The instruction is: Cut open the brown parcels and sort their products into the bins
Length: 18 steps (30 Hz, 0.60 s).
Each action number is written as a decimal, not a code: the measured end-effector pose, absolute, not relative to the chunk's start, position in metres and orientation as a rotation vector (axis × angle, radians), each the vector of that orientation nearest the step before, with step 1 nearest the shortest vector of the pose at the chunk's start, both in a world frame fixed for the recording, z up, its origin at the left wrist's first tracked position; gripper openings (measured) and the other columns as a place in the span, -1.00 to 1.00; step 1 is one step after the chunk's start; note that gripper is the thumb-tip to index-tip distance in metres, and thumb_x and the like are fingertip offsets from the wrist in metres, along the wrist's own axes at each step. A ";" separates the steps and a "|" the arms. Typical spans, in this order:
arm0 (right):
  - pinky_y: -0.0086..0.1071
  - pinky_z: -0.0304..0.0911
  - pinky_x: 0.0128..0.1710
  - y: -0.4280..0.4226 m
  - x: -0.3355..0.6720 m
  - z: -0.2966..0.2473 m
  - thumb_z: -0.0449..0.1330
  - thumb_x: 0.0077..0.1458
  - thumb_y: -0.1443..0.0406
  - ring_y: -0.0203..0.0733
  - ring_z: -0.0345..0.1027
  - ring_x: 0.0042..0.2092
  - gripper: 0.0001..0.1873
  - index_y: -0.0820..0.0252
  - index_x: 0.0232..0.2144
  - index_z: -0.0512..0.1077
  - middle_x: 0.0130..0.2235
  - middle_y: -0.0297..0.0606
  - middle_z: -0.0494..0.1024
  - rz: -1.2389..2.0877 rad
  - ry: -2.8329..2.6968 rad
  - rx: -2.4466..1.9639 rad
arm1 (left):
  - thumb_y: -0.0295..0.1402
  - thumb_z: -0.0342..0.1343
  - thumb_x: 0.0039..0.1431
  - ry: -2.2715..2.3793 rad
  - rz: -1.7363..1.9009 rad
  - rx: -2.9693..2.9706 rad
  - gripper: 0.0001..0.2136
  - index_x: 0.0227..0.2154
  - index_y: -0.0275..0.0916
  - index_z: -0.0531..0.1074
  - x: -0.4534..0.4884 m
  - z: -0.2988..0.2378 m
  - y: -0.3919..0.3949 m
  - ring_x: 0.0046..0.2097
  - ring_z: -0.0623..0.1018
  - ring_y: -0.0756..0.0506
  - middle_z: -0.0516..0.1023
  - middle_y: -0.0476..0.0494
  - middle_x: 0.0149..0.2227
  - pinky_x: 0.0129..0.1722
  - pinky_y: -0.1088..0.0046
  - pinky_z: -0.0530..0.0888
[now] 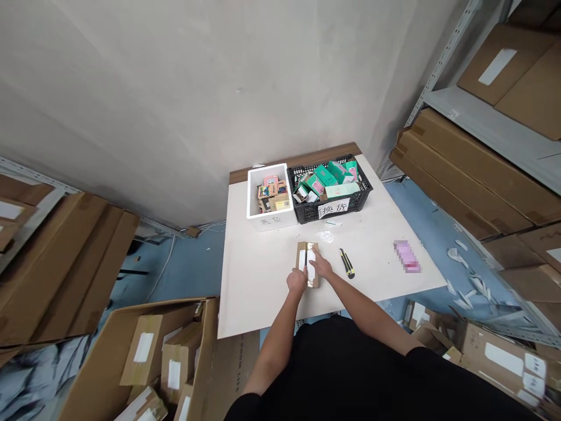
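A: What lies closest?

B: The person's black shirt (350, 374), with an open carton (210, 330) of parcels (139, 354) on the floor to the left.

A: And the hands?

B: Both are on the near part of the white table (245, 275), at a small brown parcel (311, 273). The left hand (297, 280) is curled at its lower left side; whether it is clamped on anything, one cannot tell. The right hand (322, 266) has its fingers apart, laid on the parcel's right side.

A: Is that a tool between the white labels?

B: There is a narrow dark strip (tool or gap, it is too small to tell).

A: What else is close by?

B: A black-and-yellow utility knife (347, 263) lies just right of the right hand, untouched. Well apart, further right, is a blurred pink item (407, 256).

A: Beyond those?

B: A clear plastic scrap (325, 236), then a black basket (310, 213) of green boxes (325, 175). Just beside it, left, stands a white foam box (274, 221) with small packages (272, 190). Behind everything rises the grey wall (245, 88).
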State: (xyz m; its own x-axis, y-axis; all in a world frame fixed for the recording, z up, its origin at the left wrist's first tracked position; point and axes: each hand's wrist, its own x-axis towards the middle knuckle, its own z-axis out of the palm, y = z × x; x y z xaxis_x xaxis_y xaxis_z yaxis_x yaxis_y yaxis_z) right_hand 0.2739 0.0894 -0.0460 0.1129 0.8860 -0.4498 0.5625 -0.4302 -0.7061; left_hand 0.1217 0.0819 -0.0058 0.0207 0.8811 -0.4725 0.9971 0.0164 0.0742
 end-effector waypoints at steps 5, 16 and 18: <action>-0.23 0.30 0.20 0.095 0.295 -0.046 0.18 0.36 0.14 0.06 0.45 0.22 -0.21 -0.08 0.52 0.02 0.34 -0.24 0.45 1.278 -1.487 -1.958 | -0.06 -0.35 0.53 1.854 -0.350 1.892 -0.36 -0.01 -0.38 0.59 0.123 0.002 0.076 0.06 0.65 -0.33 0.66 -0.54 -0.04 0.02 0.19 0.50; -0.24 0.38 0.07 0.094 0.263 -0.042 0.38 0.02 0.21 0.10 0.50 0.12 0.15 0.05 0.54 -0.06 0.28 0.04 0.42 1.210 -1.397 -2.096 | -0.13 -0.29 0.53 1.874 -0.329 1.770 -0.43 -0.02 -0.34 0.62 0.116 0.008 0.080 0.07 0.66 -0.25 0.68 -0.44 0.02 -0.02 0.32 0.50; -0.29 0.41 0.02 0.093 0.269 -0.042 0.28 0.04 0.27 0.02 0.54 0.05 0.01 0.05 0.51 0.06 0.21 -0.05 0.52 1.261 -1.308 -1.953 | -0.12 -0.28 0.53 1.889 -0.337 1.770 -0.43 -0.01 -0.33 0.62 0.112 0.009 0.081 0.05 0.67 -0.26 0.68 -0.45 0.02 -0.04 0.32 0.51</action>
